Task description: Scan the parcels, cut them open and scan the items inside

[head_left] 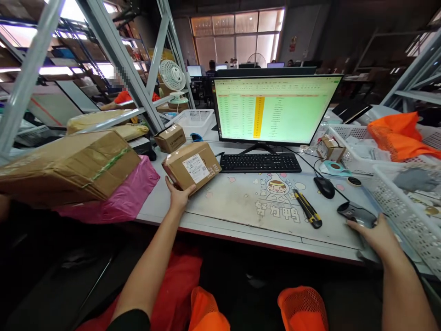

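Note:
My left hand [178, 194] grips the lower edge of a cardboard box [174, 165], with its thumb on the front and its fingers underneath. The box is tilted and shows a white shipping label [196, 168] and some handwriting. At the right end of the desk, my right hand [379, 233] is closed around a dark grey barcode scanner [357, 214]. Beyond the scanner lies a black mouse [324, 187]. Between my hands, a yellow and black utility knife [308, 209] rests on the printed desk mat [234, 207].
A monitor [275, 110] showing a spreadsheet stands behind the black keyboard [260, 163]. On the left, a large carton [69, 170] sits on pink plastic [138, 193], near a smaller box [170, 138]. White baskets [396, 193] line the right side. Metal posts [120, 59] rise at the left.

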A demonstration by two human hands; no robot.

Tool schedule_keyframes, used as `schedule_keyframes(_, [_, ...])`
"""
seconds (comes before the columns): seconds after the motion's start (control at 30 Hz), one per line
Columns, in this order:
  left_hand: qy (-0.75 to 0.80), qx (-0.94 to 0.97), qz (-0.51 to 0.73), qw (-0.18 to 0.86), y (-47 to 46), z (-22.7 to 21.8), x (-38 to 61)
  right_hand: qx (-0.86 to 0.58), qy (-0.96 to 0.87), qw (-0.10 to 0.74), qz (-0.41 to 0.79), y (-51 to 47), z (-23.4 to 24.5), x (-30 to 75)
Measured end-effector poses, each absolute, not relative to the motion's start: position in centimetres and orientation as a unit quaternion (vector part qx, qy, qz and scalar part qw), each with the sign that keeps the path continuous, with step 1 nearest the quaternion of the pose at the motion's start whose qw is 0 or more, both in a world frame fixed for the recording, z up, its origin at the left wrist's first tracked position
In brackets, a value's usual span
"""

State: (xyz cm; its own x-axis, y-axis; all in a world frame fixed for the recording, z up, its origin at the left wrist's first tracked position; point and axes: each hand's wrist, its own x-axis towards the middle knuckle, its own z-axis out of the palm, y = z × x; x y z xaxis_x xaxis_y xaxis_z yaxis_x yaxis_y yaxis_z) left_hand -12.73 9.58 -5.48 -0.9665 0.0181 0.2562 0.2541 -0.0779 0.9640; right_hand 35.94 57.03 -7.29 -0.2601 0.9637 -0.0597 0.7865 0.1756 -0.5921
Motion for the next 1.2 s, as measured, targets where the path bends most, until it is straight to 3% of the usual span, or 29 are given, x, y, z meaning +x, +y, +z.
schedule_keyframes(0.17, [-0.683,-0.123,-0.708,0.133,9.7,-4.9,-4.8,-0.415,-0.61,0.381,0.557,52.0,-7.2,38.6])
schedule_keyframes(0.23, [-0.685,-0.149,-0.699,0.144,10.7,-4.9,-0.9,-0.341,-0.564,0.413,0.628,49.1,-6.4,38.7])
schedule_keyframes(0.4, [-0.703,-0.178,-0.675,0.134,15.2,-6.3,6.7,-0.291,-0.668,0.291,0.62,40.9,-3.7,35.0])
schedule_keyframes(0.6, [-0.718,-0.173,-0.668,0.093,17.0,-8.5,9.1,-0.258,-0.7,0.281,0.604,36.0,-2.0,31.0])
schedule_keyframes(0.87, [-0.795,-0.094,-0.595,0.065,7.4,-9.9,2.6,-0.448,-0.637,0.204,0.594,50.4,-4.4,35.9])
schedule_keyframes(0.97, [-0.826,-0.115,-0.55,-0.029,3.2,-9.4,-1.5,-0.529,-0.664,0.158,0.504,56.6,-4.7,37.0])
schedule_keyframes(1.03, [-0.835,-0.133,-0.53,-0.067,1.4,-8.4,-3.5,-0.596,-0.713,0.126,0.347,58.5,-4.0,37.2])
schedule_keyframes(1.1, [-0.82,-0.165,-0.547,-0.043,1.1,-7.0,-4.5,-0.625,-0.749,0.127,0.18,58.3,-2.7,36.1])
schedule_keyframes(1.2, [-0.744,-0.246,-0.618,0.065,2.9,-4.3,-4.2,-0.51,-0.837,0.168,0.106,55.5,-0.8,30.1])
